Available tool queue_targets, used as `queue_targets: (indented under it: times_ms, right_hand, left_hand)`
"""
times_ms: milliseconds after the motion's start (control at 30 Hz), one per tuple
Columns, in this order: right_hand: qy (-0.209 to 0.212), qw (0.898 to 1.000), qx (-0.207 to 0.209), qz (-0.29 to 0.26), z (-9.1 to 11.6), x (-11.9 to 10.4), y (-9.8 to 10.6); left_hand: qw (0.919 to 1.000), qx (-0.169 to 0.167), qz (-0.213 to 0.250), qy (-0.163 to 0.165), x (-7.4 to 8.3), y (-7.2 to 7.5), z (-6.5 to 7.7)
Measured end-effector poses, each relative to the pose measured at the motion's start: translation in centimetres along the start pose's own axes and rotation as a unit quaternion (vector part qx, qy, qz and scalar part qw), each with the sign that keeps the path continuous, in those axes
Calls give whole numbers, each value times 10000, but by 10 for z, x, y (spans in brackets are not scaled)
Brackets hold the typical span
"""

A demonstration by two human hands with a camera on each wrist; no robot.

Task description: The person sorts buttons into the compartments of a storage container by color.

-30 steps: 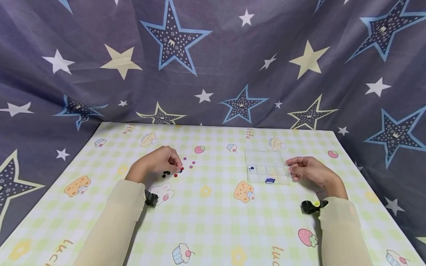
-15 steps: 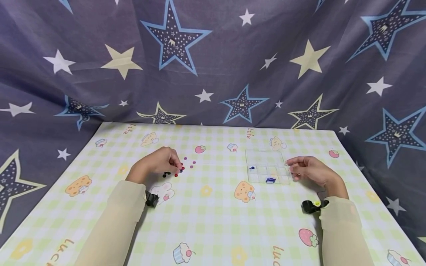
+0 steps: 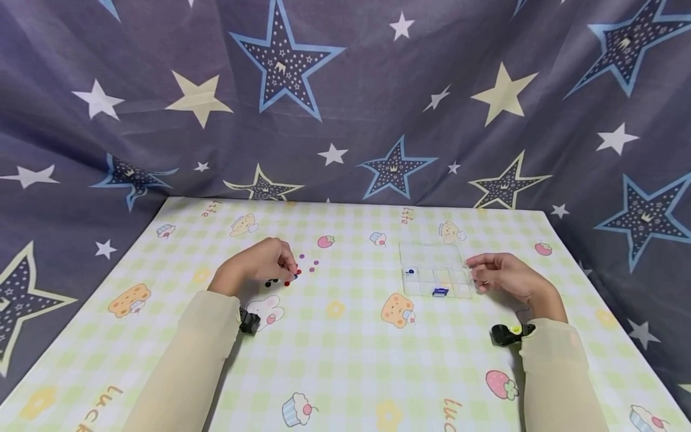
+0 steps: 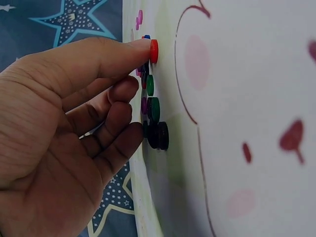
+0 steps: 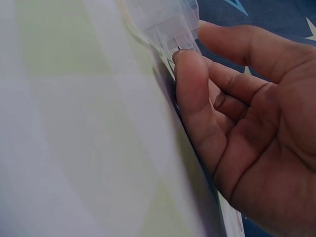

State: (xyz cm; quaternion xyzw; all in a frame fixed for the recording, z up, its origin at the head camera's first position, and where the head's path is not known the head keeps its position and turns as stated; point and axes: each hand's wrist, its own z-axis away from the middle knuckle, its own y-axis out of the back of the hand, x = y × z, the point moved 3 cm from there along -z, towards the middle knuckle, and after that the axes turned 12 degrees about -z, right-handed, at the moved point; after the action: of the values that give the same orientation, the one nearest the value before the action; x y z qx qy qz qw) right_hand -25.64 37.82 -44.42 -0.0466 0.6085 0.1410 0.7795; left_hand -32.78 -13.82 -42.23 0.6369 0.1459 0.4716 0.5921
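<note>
My left hand (image 3: 264,261) reaches down to a loose cluster of small button-like discs on the left of the table. In the left wrist view, its thumb tip lies right beside a red disc (image 4: 154,51). Green discs (image 4: 154,109) and black discs (image 4: 161,136) lie near the curled fingers. The index tip is hidden behind the thumb, so whether a disc is pinched is unclear. My right hand (image 3: 507,277) holds the right side of a clear divided plastic box (image 3: 457,277) between thumb and finger. Its lid (image 3: 426,253) is folded back. A dark blue disc (image 3: 411,272) sits in a left compartment.
Several purple discs (image 3: 315,262) lie just beyond the left fingertips. A blue rectangular patch (image 3: 439,292) shows at the box's front edge. The table (image 3: 345,354) has a printed checked cloth, with a star-patterned curtain (image 3: 345,90) behind it.
Almost nothing differs. Both hands stay at the discs and at the box, and the whole view shifts very slightly.
</note>
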Motion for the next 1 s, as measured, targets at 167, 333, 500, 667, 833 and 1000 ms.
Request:
queue_targets:
  times_ms: [167, 333, 500, 667, 833, 1000]
  right_hand:
    - [1, 10000, 3, 11, -1, 0, 0]
    - [-2, 10000, -8, 16, 0, -2, -1]
    - [2, 10000, -23, -14, 1, -3, -2]
    - [-40, 10000, 21, -39, 2, -3, -2]
    - [-59, 10000, 49, -20, 1, -3, 0]
    - [-14, 10000, -7, -16, 1, -3, 2]
  left_hand:
    - [10000, -7, 44, 55, 0, 0, 1]
    - [10000, 1, 77, 48, 1, -1, 4]
    - [10000, 12, 81, 24, 5, -1, 5]
    - [10000, -25, 40, 76, 6, 0, 5]
    - [10000, 22, 20, 63, 7, 0, 5]
    - [9997, 173, 0, -156, 8, -1, 4]
